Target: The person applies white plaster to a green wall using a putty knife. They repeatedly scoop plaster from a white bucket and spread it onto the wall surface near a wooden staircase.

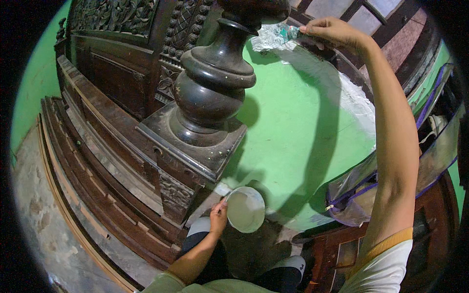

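At the top right, my right hand (326, 30) grips a green-handled brush (289, 32) against a strip of thick white coating (267, 38) along the green wall (308, 136), below a window frame. Low in the middle, my left hand (218, 215) is closed on a small white pail (245, 209) containing pale greyish liquid. The brush's bristles are hard to make out against the white. My right forearm reaches up along the right side of the view.
A turned dark wooden post (210, 90) on a square base stands left of centre, beside carved panels (117, 88) and stacked long boards (83, 171). A clear plastic bag with purple edging (342, 190) and a wooden framed piece (332, 249) are at right. The concrete floor (36, 205) shows lower left.
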Motion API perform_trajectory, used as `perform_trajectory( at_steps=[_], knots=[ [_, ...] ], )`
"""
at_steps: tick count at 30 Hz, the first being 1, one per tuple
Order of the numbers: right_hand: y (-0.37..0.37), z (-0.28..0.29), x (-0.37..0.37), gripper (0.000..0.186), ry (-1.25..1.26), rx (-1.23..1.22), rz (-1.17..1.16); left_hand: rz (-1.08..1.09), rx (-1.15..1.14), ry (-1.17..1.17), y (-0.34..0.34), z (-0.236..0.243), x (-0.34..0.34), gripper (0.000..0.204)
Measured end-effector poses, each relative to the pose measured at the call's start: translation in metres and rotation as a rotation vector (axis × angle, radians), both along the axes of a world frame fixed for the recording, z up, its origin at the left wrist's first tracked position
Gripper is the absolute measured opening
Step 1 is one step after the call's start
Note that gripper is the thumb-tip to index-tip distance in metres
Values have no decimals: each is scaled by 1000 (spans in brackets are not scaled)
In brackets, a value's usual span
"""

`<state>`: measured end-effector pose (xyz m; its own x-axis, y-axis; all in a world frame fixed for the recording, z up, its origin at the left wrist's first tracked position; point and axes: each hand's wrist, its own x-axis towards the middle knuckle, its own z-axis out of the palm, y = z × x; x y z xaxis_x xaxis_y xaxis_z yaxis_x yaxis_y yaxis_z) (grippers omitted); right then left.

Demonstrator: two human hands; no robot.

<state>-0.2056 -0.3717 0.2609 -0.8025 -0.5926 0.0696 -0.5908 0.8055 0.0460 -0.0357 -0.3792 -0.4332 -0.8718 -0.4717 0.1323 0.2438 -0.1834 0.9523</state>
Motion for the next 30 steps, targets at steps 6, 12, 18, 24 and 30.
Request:
perform_trajectory(
  at_steps=[6, 12, 18, 24, 30],
  knots=[
    [-4, 36, -42, 30, -28, 138, -297, -29, -66, 69, 2, 21, 7, 30],
    [-12, 39, -33, 40, 76, 112, -346, -63, -40, 5, 1, 20, 13, 29],
    [-10, 57, 11, 42, 175, 169, -336, -41, -112, 7, 1, 22, 6, 27],
    [-28, 19, -27, 40, 193, 227, -175, -42, -76, -84, -7, 12, 14, 27],
    [1, 59, 18, 40, 145, 258, -276, -125, -44, -105, 3, 23, 6, 27]
  ],
)
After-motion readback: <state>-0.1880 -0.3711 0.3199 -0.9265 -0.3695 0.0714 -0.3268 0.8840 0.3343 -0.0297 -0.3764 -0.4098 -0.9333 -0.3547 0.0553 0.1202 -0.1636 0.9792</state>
